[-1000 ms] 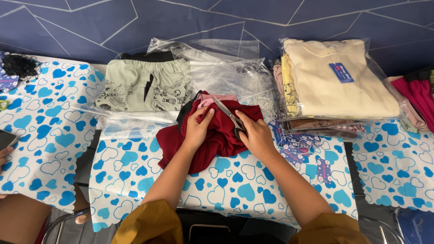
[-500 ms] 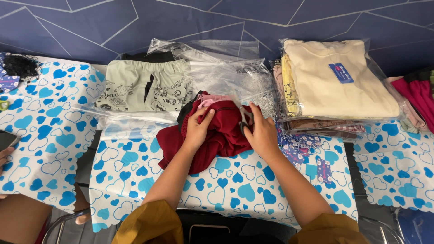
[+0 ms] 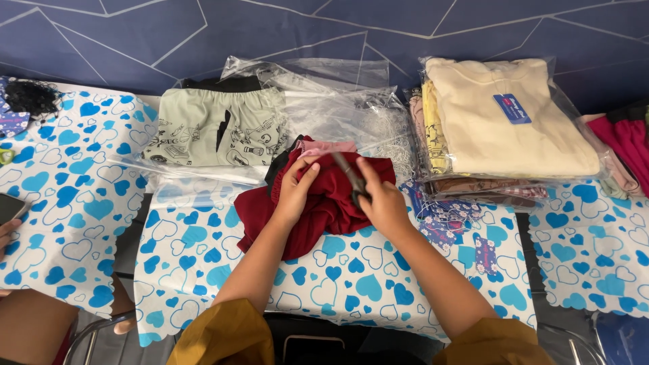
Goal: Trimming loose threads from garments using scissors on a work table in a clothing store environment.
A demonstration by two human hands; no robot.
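Observation:
A crumpled dark red garment (image 3: 318, 203) lies on the heart-patterned tablecloth (image 3: 338, 270) in front of me. My left hand (image 3: 295, 189) grips a fold of it near the top, fingers pinching the cloth. My right hand (image 3: 382, 199) holds a pair of scissors (image 3: 348, 174) with black handles; the blades point up and to the left over the red cloth. A pink garment (image 3: 324, 147) peeks out from under the red one.
Behind lie a pale green printed garment (image 3: 216, 128) in a clear bag, loose clear plastic bags (image 3: 338, 101), and a bagged stack with a cream garment (image 3: 500, 115) on top. Magenta clothes (image 3: 629, 145) sit far right. Another person's hand and a phone (image 3: 10, 209) are at left.
My right hand swung the scissors to the right and then back to the left over the red garment. My left hand kept its grip on the cloth.

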